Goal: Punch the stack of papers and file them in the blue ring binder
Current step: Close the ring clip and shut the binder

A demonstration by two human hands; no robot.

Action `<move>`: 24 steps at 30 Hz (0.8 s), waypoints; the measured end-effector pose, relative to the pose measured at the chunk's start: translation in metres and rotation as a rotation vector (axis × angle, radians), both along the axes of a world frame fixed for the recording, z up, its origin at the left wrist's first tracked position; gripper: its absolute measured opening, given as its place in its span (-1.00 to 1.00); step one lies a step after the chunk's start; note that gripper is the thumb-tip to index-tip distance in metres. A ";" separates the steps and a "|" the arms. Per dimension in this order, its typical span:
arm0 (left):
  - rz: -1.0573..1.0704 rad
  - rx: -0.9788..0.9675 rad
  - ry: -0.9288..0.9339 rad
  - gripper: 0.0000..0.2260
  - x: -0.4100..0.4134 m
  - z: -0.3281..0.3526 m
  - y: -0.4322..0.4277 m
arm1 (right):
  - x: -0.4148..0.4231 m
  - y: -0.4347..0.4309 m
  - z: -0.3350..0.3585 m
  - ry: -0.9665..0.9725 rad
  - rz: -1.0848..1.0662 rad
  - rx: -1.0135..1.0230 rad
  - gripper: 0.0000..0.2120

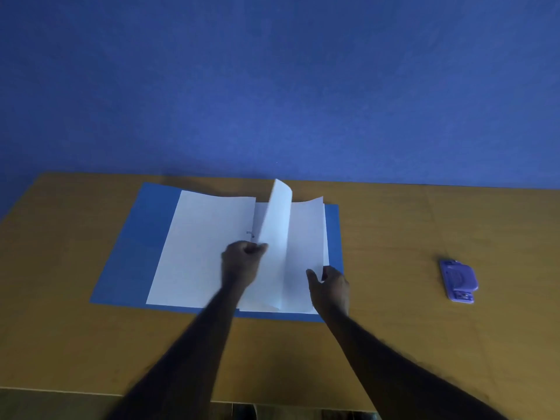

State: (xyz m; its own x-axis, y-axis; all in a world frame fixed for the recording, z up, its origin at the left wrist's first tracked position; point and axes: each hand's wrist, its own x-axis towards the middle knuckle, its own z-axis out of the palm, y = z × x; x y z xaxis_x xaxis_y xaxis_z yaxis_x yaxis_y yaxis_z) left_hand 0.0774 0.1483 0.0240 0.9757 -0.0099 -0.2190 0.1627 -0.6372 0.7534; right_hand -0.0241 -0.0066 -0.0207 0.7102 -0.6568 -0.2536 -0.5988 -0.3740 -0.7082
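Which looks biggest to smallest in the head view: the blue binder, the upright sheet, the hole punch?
1. Blue binder, lying open on the table.
2. Upright sheet, held in the left hand.
3. Hole punch, clearly smallest, though about as near.

Open blue binder [121, 268] with white papers [200, 253] filling centre of the table [409, 344], upright sheet [277, 225] mid-frame, purple hole punch [459, 281] at right, bare wood lower frame and far left
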 end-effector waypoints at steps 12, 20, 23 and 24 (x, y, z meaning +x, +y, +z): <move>0.133 0.487 -0.063 -0.86 0.041 -0.005 0.149 | -0.003 -0.007 0.000 -0.087 0.059 0.349 -0.81; -0.077 0.188 -0.158 -0.82 0.017 0.004 0.082 | -0.008 0.014 0.001 -0.345 0.203 0.554 -0.42; -0.295 -0.033 0.011 -0.67 -0.008 0.017 0.025 | -0.009 0.031 0.011 -0.424 0.247 0.470 -0.49; -0.332 -0.062 0.027 -0.64 -0.015 0.018 0.010 | -0.008 0.036 0.014 -0.436 0.270 0.445 -0.58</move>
State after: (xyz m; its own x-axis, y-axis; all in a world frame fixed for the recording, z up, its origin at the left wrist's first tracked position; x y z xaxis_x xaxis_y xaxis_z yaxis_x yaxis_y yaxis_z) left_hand 0.0620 0.1583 0.0421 0.9109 -0.3399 -0.2337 -0.0254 -0.6117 0.7907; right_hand -0.0324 0.0291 -0.0071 0.9333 -0.3412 -0.1122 -0.1503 -0.0872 -0.9848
